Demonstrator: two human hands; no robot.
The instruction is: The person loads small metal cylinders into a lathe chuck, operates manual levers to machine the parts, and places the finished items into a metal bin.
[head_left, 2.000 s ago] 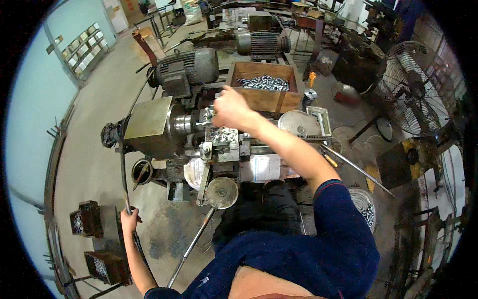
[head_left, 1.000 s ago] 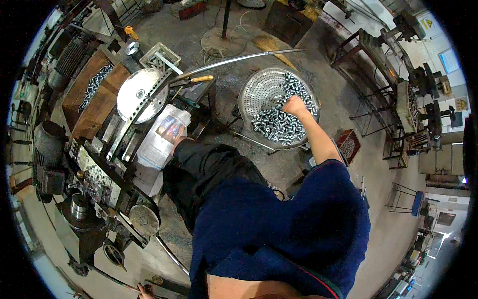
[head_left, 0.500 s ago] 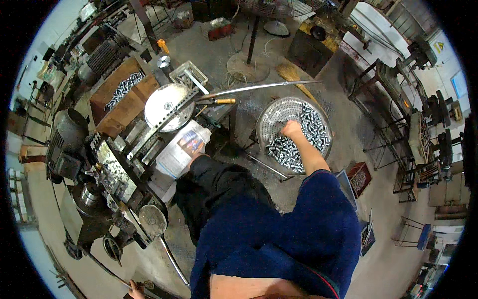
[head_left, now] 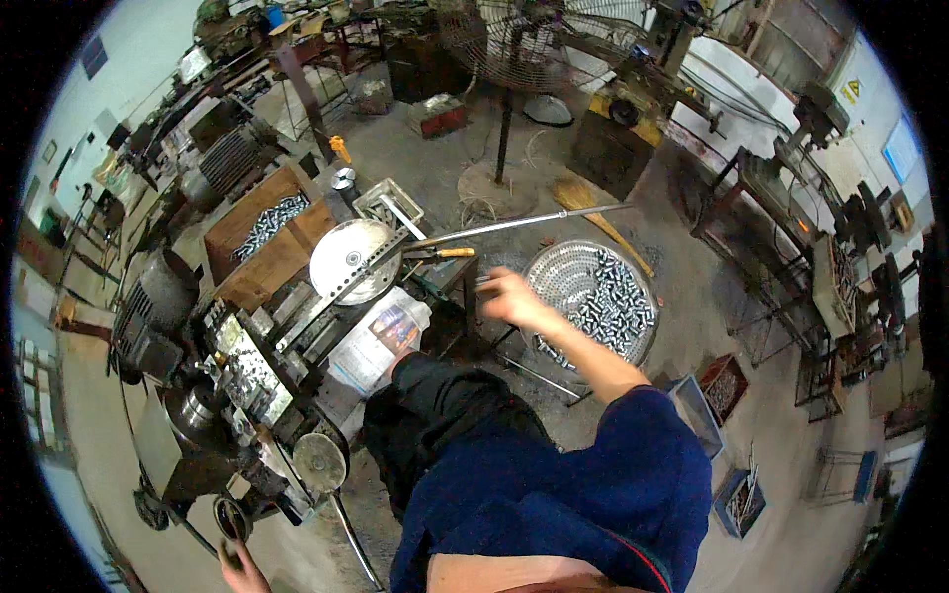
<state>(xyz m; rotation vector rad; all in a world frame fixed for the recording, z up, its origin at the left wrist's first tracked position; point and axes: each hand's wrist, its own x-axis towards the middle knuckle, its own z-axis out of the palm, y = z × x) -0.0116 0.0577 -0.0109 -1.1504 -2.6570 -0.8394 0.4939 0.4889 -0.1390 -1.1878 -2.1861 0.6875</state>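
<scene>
My right hand (head_left: pixel 509 298) hovers, blurred, between a round perforated metal basket (head_left: pixel 554 279) of several small metal cylinders (head_left: pixel 613 301) and the lathe (head_left: pixel 237 381). Its fingers are curled around what looks like a small grey metal part (head_left: pixel 484 283). My left hand (head_left: pixel 242 565) shows only partly at the lower left edge, beside the machine's base and close to a dark lever; its grip is hidden. My dark trousers and blue top fill the lower middle.
A wooden box (head_left: pixel 247 259) of metal parts stands behind the lathe. A round metal disc (head_left: pixel 348 259), a plastic jug (head_left: pixel 381 336), an orange-handled tool (head_left: pixel 447 253) and a long steel rod (head_left: pixel 514 225) lie near my right hand. Small bins (head_left: pixel 727 385) and racks stand at right.
My view turned from the lathe to the basket and partly back. My right hand reached into the basket of cylinders and has now lifted out toward the lathe.
</scene>
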